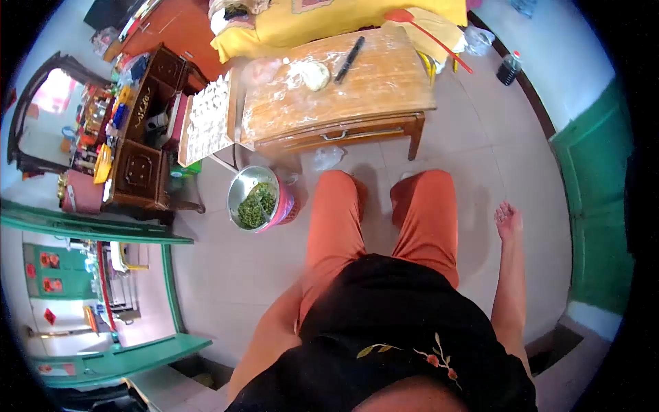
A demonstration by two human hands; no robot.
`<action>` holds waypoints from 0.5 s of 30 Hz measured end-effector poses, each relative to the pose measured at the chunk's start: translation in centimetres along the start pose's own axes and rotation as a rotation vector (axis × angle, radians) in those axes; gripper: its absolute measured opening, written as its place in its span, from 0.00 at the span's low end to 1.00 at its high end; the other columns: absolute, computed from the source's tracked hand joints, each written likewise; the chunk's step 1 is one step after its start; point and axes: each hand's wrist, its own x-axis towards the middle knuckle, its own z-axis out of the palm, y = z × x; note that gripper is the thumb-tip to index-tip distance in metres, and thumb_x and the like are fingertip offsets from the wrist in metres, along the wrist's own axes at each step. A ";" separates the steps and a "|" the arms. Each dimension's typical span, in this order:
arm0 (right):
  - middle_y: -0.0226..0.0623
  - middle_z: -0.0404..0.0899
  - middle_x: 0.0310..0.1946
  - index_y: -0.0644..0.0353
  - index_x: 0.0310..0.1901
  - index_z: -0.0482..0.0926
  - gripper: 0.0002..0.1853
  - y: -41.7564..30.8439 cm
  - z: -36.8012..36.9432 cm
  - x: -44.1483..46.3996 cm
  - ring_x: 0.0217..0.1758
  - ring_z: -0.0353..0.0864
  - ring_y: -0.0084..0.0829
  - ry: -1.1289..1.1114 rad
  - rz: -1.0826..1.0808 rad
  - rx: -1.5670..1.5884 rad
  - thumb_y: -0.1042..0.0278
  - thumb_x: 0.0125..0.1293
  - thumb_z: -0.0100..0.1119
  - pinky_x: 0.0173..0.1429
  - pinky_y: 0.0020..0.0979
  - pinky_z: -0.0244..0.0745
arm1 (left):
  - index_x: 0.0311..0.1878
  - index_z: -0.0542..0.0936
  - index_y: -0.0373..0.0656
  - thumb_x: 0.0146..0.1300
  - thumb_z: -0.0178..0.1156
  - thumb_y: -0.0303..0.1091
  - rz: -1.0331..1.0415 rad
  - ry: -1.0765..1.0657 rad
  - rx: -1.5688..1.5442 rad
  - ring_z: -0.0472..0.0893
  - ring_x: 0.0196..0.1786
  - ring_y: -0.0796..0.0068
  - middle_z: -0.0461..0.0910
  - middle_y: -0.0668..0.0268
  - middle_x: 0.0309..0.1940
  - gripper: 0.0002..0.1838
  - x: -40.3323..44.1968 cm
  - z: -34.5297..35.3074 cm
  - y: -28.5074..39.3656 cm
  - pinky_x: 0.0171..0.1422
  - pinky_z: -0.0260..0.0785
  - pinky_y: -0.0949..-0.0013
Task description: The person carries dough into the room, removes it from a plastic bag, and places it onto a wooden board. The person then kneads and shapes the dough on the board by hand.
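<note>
My right hand [508, 220] is held out at my right side above the tiled floor. Its palm shows, the fingers are slightly curled, and nothing lies in it. My left arm runs down beside my left thigh, where the hand is out of sight. In front of my knees stands a wooden table [391, 75] covered with clear plastic. On it are a pale lump of dough [316, 75], a long dark stick-like tool [350, 60] and a pinkish, blurred bundle [262, 71]. At the table's left, a tray [218, 141] carries rows of small white dumplings [209, 106].
A metal pot [233, 192] with chopped green filling [257, 204] stands left of my legs. A carved dresser [134, 172] and a green doorway are at left. A dark bottle [509, 69] stands by the right wall; a red long-handled tool [439, 42] leans behind the table.
</note>
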 end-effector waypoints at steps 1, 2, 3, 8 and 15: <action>0.36 0.75 0.44 0.64 0.53 0.72 0.18 -0.4 0.6 0.3 0.39 0.73 0.30 0.015 -0.008 -0.033 0.62 0.66 0.46 0.45 0.31 0.72 | 0.33 0.76 0.44 0.60 0.52 0.33 0.015 -0.004 0.004 0.70 0.22 0.80 0.73 0.72 0.25 0.05 0.3 0.2 0.3 0.26 0.65 0.75; 0.37 0.76 0.45 0.64 0.53 0.72 0.19 -0.7 1.1 0.5 0.40 0.73 0.31 0.031 -0.019 -0.057 0.61 0.66 0.46 0.46 0.31 0.72 | 0.33 0.76 0.44 0.60 0.52 0.33 0.029 -0.006 0.028 0.70 0.23 0.80 0.73 0.72 0.25 0.05 0.0 0.8 0.9 0.26 0.65 0.75; 0.36 0.76 0.42 0.63 0.53 0.73 0.18 -0.9 0.7 1.6 0.39 0.73 0.30 -0.053 -0.005 -0.075 0.61 0.66 0.47 0.44 0.31 0.72 | 0.33 0.76 0.44 0.60 0.52 0.33 0.044 -0.006 0.041 0.70 0.23 0.80 0.73 0.71 0.25 0.05 0.1 1.1 1.6 0.26 0.65 0.75; 0.33 0.77 0.33 0.62 0.49 0.74 0.15 -1.4 2.5 4.1 0.30 0.72 0.28 -0.107 0.021 -0.103 0.63 0.66 0.47 0.35 0.29 0.70 | 0.33 0.76 0.44 0.61 0.52 0.33 0.086 0.018 0.065 0.71 0.23 0.79 0.74 0.71 0.25 0.05 -0.3 1.1 4.0 0.27 0.65 0.74; 0.33 0.75 0.27 0.60 0.42 0.74 0.10 -0.9 12.3 5.4 0.24 0.74 0.29 -0.059 0.040 -0.303 0.65 0.67 0.44 0.28 0.29 0.70 | 0.34 0.76 0.44 0.61 0.52 0.33 0.052 0.092 0.080 0.72 0.24 0.78 0.74 0.70 0.26 0.05 1.3 -0.4 7.2 0.27 0.66 0.73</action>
